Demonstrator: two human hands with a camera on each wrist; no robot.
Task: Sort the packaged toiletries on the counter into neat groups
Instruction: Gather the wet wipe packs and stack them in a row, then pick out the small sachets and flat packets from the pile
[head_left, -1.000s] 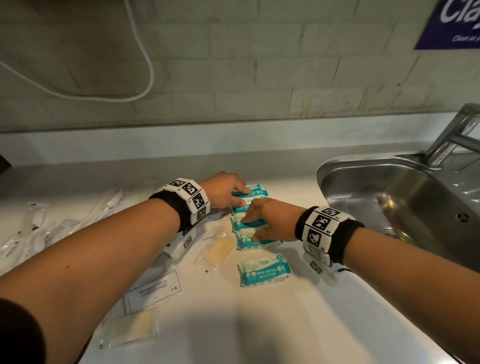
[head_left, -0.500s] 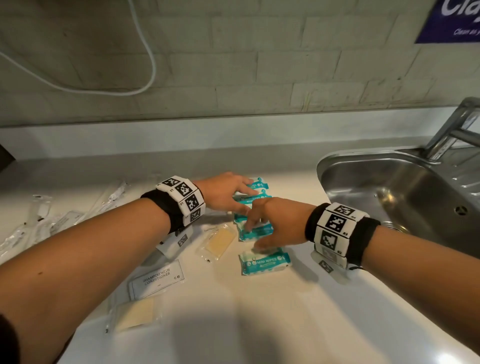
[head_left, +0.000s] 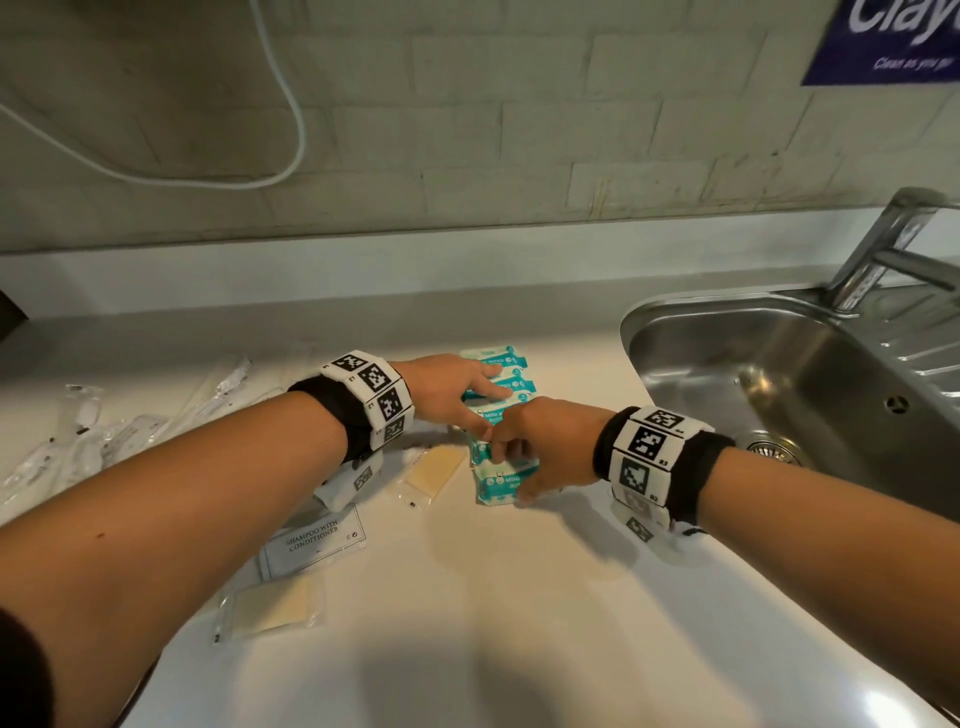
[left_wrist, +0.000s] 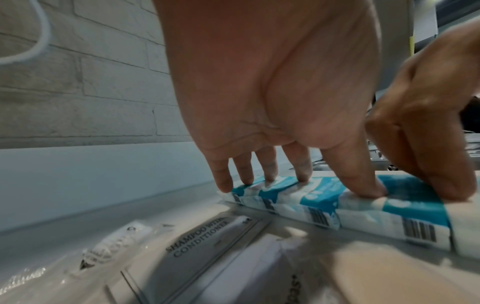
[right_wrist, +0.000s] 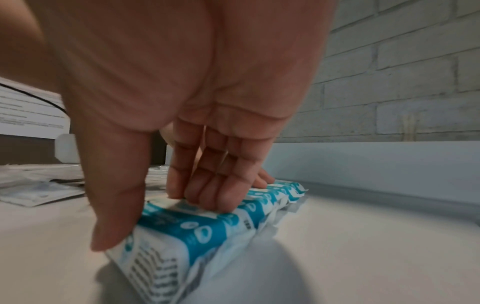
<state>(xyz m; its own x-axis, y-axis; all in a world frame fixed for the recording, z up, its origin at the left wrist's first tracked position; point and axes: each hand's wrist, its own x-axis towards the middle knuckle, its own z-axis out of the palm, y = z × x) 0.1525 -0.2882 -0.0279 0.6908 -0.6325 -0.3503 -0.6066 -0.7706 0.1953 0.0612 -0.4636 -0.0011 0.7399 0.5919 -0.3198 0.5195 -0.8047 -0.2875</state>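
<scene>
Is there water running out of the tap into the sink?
No, in the head view the tap has no stream under it, and the sink basin looks dry around the drain.

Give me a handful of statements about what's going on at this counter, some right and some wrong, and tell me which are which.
1. Both hands are on the row of teal wipe packs. True: the left hand rests fingertips on the far packs, the right hand on the near ones.
2. The wipe packs lie inside the sink. False: they sit on the counter, left of the sink.
3. A white sachet reads "Shampoo with conditioner". True.
4. The left hand holds a toothbrush. False: it only touches the wipe packs.
5. Clear wrapped packets lie at the far left. True.
</scene>
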